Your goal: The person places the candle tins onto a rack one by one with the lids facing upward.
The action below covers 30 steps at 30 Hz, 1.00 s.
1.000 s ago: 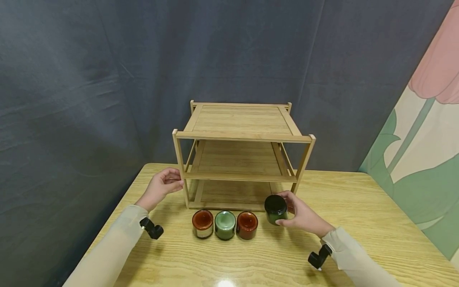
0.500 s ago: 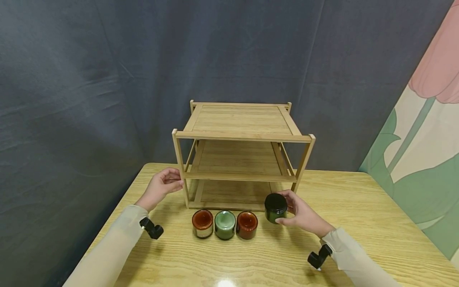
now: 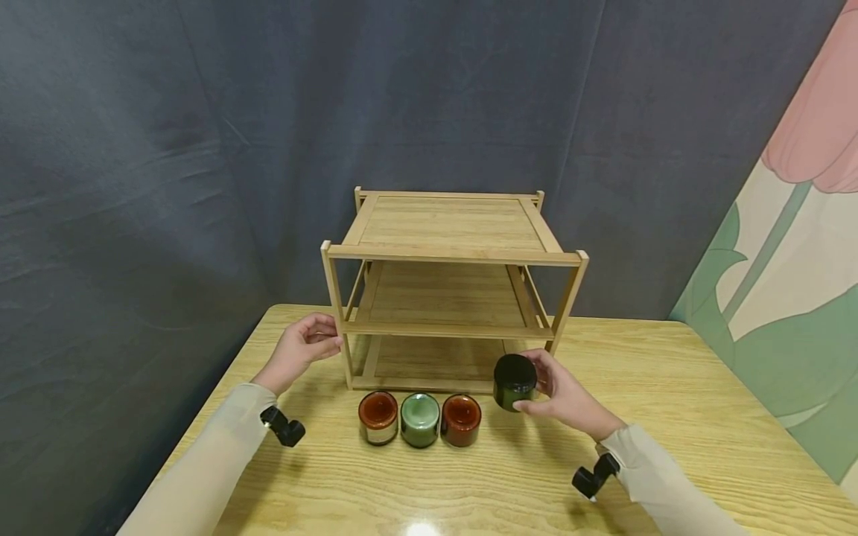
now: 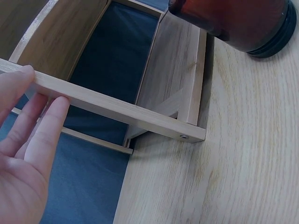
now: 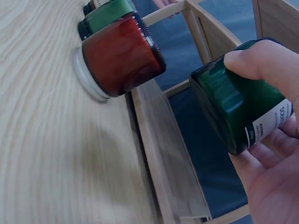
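In the head view, my right hand [image 3: 566, 394] grips a dark green glass jar [image 3: 515, 383] by its sides, close before the rack's lower right front. The right wrist view shows the thumb on one side of this green jar [image 5: 238, 93], fingers on the other, and a white printed label. It is held above the table. My left hand [image 3: 304, 350] pinches the left front post of a three-tier wooden rack [image 3: 449, 254]; thumb and fingertips sit on opposite sides of the post [image 4: 112, 102] in the left wrist view.
Three jars stand in a row before the rack: a reddish-brown one [image 3: 378, 418], a light green one [image 3: 421, 420] and another reddish-brown one [image 3: 461, 420]. The wooden table [image 3: 469, 491] ends at a dark blue curtain [image 3: 442, 97] behind the rack.
The right hand has raised the dark green jar slightly, up and away from the table. My left hand stays on the post, and the three jars have not moved.
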Each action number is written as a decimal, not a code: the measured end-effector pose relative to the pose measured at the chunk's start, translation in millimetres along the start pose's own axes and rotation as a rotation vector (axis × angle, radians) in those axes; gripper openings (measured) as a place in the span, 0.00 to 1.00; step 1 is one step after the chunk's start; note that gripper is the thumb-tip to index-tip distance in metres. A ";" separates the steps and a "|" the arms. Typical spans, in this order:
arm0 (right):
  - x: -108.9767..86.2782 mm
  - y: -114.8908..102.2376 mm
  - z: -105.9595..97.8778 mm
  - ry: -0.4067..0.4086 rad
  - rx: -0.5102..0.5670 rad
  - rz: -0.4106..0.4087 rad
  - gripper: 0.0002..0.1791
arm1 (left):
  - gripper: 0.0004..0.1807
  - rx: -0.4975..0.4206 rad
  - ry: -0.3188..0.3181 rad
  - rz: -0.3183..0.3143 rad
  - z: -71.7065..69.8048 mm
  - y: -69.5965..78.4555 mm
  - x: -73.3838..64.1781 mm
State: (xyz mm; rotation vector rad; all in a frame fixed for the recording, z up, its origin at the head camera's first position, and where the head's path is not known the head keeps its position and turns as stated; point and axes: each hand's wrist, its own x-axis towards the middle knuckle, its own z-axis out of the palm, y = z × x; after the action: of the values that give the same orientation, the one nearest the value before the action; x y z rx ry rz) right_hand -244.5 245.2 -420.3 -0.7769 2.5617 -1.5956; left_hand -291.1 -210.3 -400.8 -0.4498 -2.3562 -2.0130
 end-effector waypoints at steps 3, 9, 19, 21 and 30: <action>2.1 -4.0 0.1 0.011 0.008 -0.013 0.39 | 0.21 0.000 -0.001 0.001 0.4 0.3 -0.3; 5.3 -13.8 0.2 0.033 0.012 -0.043 0.39 | 0.21 -0.001 -0.003 -0.005 0.6 0.4 -0.6; 13.5 -47.0 1.1 0.020 0.108 -0.083 0.37 | 0.21 -0.013 -0.010 -0.006 0.7 1.2 0.6; 15.5 -55.7 1.2 0.008 0.134 -0.098 0.37 | 0.21 -0.007 -0.007 -0.006 1.1 1.4 0.4; 27.7 -95.0 3.8 -0.013 0.160 -0.141 0.37 | 0.22 0.009 -0.003 -0.011 0.1 -0.8 -0.2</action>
State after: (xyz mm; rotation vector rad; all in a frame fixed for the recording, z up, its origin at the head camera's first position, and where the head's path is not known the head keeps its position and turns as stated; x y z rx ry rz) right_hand -229.9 197.0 -335.0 -0.9667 2.3815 -1.8009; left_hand -291.1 -210.4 -401.7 -0.4403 -2.3737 -2.0074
